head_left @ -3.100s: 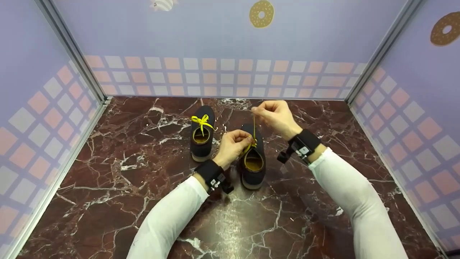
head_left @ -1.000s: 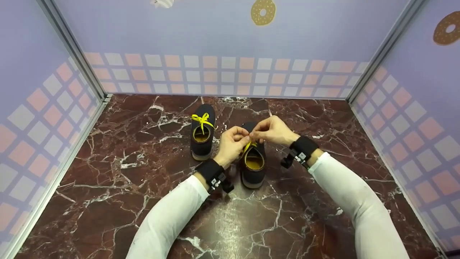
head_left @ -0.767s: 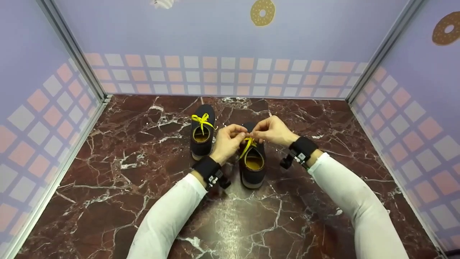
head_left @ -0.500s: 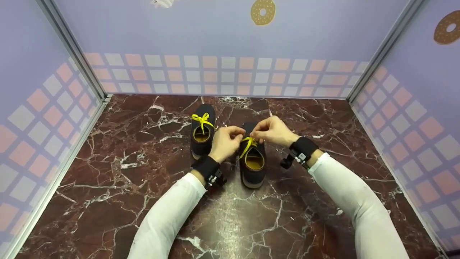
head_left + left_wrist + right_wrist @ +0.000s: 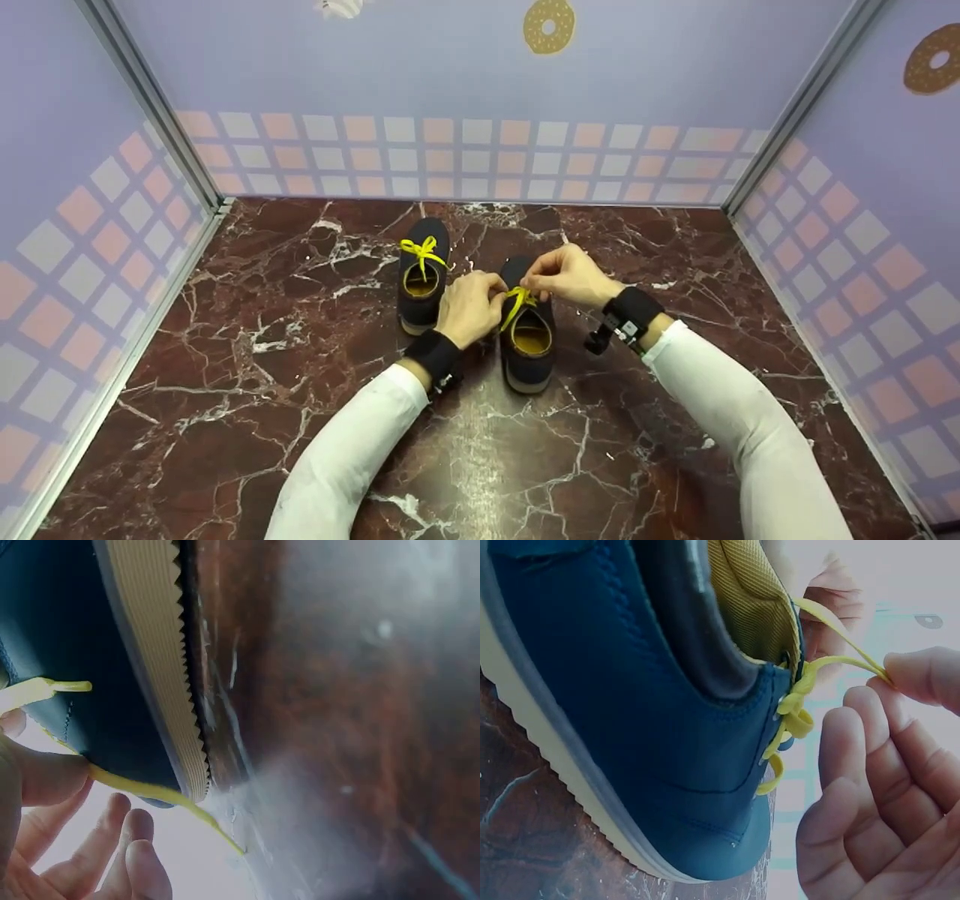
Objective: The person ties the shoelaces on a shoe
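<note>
Two dark shoes stand side by side. Both hands are over the front of the right shoe (image 5: 529, 371), whose yellow shoelace (image 5: 799, 701) has a knot at the top of the lacing. My right hand (image 5: 566, 274) pinches a loop of this lace between thumb and forefinger, drawn out from the knot in the right wrist view. At the shoe's left side, my left hand (image 5: 469, 307) has its back turned up. In the left wrist view its thumb and forefinger pinch a trailing lace strand (image 5: 165, 795), while another lace end (image 5: 45, 688) sticks out above the thumb.
The left shoe (image 5: 424, 311) stands just beyond my left hand, its yellow lace tied in a bow (image 5: 422, 247). Brown marbled flooring (image 5: 300, 420) lies under everything. A purple wall (image 5: 420, 82) with pink and white squares closes the back, with similar walls on both sides.
My right hand has come down from holding a strand stretched upward to pinching a loop close to the knot. My left hand has drawn away from the right fingertips, leftward and down, turning its back up.
</note>
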Demonstrator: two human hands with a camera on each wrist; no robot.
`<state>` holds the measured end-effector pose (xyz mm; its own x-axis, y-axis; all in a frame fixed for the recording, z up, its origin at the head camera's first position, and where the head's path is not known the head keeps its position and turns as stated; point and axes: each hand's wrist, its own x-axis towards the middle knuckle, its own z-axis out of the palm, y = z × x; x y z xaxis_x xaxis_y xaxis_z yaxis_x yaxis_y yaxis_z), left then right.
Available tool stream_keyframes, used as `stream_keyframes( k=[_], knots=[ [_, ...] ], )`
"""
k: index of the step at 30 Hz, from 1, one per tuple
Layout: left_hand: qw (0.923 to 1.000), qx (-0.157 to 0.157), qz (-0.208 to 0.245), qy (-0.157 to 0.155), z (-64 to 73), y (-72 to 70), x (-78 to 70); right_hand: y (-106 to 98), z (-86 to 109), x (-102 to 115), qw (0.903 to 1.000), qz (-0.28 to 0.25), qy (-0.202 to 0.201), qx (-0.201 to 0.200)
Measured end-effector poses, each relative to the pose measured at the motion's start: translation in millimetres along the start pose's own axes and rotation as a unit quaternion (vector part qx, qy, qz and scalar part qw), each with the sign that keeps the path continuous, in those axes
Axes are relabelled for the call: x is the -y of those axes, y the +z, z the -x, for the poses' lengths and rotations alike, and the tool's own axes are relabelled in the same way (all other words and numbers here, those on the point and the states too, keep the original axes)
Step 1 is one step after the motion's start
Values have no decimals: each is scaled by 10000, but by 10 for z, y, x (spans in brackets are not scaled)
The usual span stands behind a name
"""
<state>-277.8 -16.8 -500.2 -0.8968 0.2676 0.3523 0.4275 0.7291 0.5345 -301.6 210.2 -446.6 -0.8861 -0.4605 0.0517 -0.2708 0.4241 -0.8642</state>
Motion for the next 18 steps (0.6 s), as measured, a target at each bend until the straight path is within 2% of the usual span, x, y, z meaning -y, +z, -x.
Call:
stream_keyframes(
  k=[5, 10, 13, 18],
  knots=[
    [9998, 94, 187, -75, -7, -18, 28, 14, 22, 7, 9999, -101, -19, -16],
    [9966, 83, 800, -175, -53, -97, 57, 19, 32, 15, 10000, -52, 62, -27],
    [9927, 258, 1167, -134, -88, -183, 43, 13, 39, 8, 9999, -43, 87, -63],
    [9871, 647, 1460, -113, -102, -302, 26, 10, 41, -13, 9999, -85, 30, -58]
  ],
)
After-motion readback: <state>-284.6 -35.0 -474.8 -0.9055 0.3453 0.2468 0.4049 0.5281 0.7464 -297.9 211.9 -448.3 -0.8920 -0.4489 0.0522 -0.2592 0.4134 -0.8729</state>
